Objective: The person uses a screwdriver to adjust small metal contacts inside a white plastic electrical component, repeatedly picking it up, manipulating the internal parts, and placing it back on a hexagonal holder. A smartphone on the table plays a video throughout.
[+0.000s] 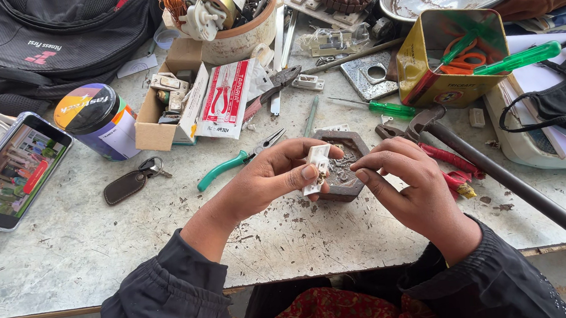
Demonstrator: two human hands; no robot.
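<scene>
1. Left hand (268,179): thumb and forefinger pinch a small white plastic switch part (316,169); the part is held upright, clear of the worktop (105,255), toward the near edge at mid-width; the grip is narrow and bears on the part's lower end only.

2. Right hand (409,187): fingers curled in close to the white part, fingertips drawn together; whether they hold a small piece cannot be told, as the fingers hide the gap.

3. Directly behind both hands a dark hexagonal metal block (344,168) rests on the worktop, with small metal bits lying in its hollow.

4. Risk, loss of parts: the pinch covers little of the white part; a twist from the right hand could probably spring it free; small pieces would likely fall over the near edge into the lap.

5. Risk, knocking: the block lies just beyond the knuckles; a forward slip could scatter its loose contents among the debris on the worktop.

6. Risk, snagging: green-handled pliers (234,162) lie just beyond the left hand, a hammer (493,172) with a long dark handle runs toward the right near corner, red-handled cutters (454,178) touch beside the right hand; a sideways sweep of either wrist may strike them.

7. Risk, crowding: a phone (12,172) overhangs the left edge; a keyring (134,181) lies near it; a push from the elbow could possibly tip the phone off.
</scene>
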